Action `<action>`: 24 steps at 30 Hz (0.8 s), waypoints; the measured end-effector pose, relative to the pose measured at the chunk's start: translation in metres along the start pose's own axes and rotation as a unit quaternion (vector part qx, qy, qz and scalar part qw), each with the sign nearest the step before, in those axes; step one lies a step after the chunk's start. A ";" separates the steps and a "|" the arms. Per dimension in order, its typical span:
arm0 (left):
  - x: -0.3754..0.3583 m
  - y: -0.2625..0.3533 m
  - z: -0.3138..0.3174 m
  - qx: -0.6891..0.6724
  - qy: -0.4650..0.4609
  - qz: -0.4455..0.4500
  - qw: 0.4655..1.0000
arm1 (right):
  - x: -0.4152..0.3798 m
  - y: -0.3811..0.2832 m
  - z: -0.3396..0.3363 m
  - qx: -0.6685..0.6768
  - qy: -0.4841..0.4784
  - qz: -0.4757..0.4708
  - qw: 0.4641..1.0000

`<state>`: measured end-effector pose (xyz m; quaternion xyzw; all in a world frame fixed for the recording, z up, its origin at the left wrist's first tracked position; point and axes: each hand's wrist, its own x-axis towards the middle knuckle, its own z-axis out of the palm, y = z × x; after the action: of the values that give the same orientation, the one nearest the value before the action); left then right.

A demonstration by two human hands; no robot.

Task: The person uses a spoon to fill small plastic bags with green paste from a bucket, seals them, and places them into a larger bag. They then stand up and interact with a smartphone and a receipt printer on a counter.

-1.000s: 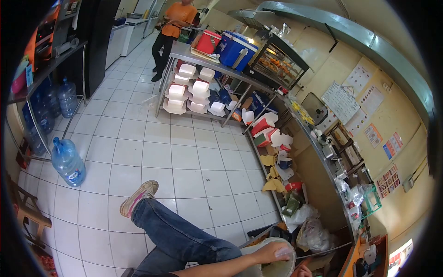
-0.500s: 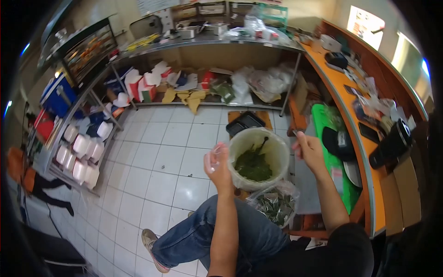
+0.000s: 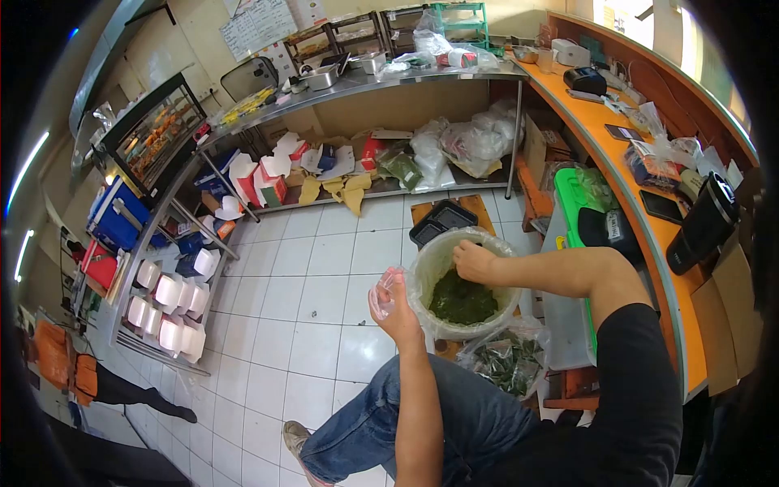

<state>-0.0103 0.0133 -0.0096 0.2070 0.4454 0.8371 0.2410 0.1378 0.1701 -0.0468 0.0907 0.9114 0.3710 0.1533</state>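
Observation:
My left hand (image 3: 399, 312) is curled around a small clear plastic cup (image 3: 381, 297), just left of the bucket. A white bucket (image 3: 420, 304), lined with a clear plastic bag, holds a dark green, leafy-looking mass (image 3: 464, 300). My right hand (image 3: 477, 263) reaches over the bucket's far side, its fingers closed inside the rim; what they grip is hidden. Against the bucket's near side rests a clear plastic bag (image 3: 507, 361) of dark green packets. Behind the bucket lies a black plastic tray (image 3: 442, 221) on a wooden board.
At right runs an orange counter (image 3: 588, 114) with a black tumbler (image 3: 704, 223) and a phone (image 3: 661, 206). A bin with a green lid (image 3: 568, 203) stands below it. Foam boxes (image 3: 169, 290) fill a rack at left. A person's leg (image 3: 134, 390) shows at far left.
My right hand has moved left from beside the bucket to inside its rim, over the dark handle seen earlier. My left hand keeps the cup beside the bucket. The view has shifted.

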 end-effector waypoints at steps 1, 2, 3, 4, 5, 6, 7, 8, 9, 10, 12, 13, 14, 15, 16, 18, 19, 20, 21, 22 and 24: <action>0.002 0.000 -0.002 0.000 0.002 0.000 1.000 | 0.002 0.000 0.003 0.000 0.001 -0.002 1.000; 0.001 0.002 0.000 0.006 -0.004 -0.005 1.000 | 0.003 0.002 0.007 -0.002 -0.001 -0.011 1.000; 0.000 0.003 0.002 0.011 -0.010 -0.013 1.000 | 0.002 0.001 0.010 -0.003 -0.005 -0.021 1.000; -0.002 0.005 0.003 0.008 -0.006 -0.020 1.000 | 0.000 -0.001 0.013 -0.004 -0.011 -0.027 1.000; -0.002 0.008 0.005 -0.003 -0.004 -0.032 0.999 | -0.003 -0.001 0.012 0.000 -0.012 -0.039 0.999; -0.003 0.009 0.006 -0.014 -0.003 -0.042 0.999 | -0.005 -0.001 0.011 0.003 -0.012 -0.051 0.999; -0.005 0.010 0.005 -0.018 0.003 -0.045 0.999 | -0.007 -0.001 0.010 0.000 -0.015 -0.057 0.998; -0.003 0.010 0.005 -0.020 -0.001 -0.044 0.999 | -0.009 -0.001 0.005 0.052 -0.016 -0.045 0.998; -0.001 0.009 0.004 -0.020 -0.004 -0.041 0.999 | -0.008 0.001 0.001 0.103 -0.018 -0.033 0.994; 0.001 0.007 0.003 -0.022 0.002 -0.043 0.999 | -0.008 0.003 -0.003 0.103 -0.019 -0.039 0.994; 0.002 0.003 0.003 -0.035 0.016 -0.051 0.998 | -0.010 0.010 -0.040 0.311 -0.181 0.095 0.928; 0.002 0.001 0.003 -0.035 0.016 -0.055 0.998 | -0.008 0.008 -0.041 0.312 -0.185 0.094 0.927; 0.003 -0.002 0.003 -0.053 0.020 -0.058 0.997 | -0.006 0.007 -0.042 0.336 -0.175 0.109 0.919; 0.004 -0.004 0.005 -0.070 0.024 -0.060 0.995 | -0.005 0.006 -0.043 0.359 -0.163 0.125 0.911; 0.004 -0.006 0.006 -0.071 0.023 -0.059 0.995 | -0.002 0.002 -0.041 0.358 -0.162 0.126 0.911; 0.002 -0.006 0.006 -0.070 0.019 -0.054 0.996 | 0.005 -0.015 -0.034 0.384 -0.184 0.115 0.897; 0.002 -0.006 0.004 -0.067 0.020 -0.054 0.996 | 0.008 -0.023 -0.030 0.386 -0.183 0.114 0.897; 0.001 -0.004 0.003 -0.060 0.010 -0.060 0.996 | 0.010 -0.030 -0.028 0.412 -0.194 0.117 0.882; 0.001 -0.002 0.002 -0.054 0.000 -0.066 0.996 | 0.013 -0.034 -0.027 0.438 -0.204 0.121 0.867; 0.001 -0.001 0.001 -0.051 -0.002 -0.066 0.997 | 0.018 -0.037 -0.025 0.440 -0.202 0.121 0.866; 0.001 0.000 0.002 -0.068 0.017 -0.067 0.995 | 0.028 -0.038 -0.024 0.543 -0.298 0.117 0.776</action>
<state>-0.0098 0.0155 -0.0087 0.1455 0.4047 0.8507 0.3023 0.1015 0.1355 -0.0630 0.3709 0.8529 -0.2157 0.2975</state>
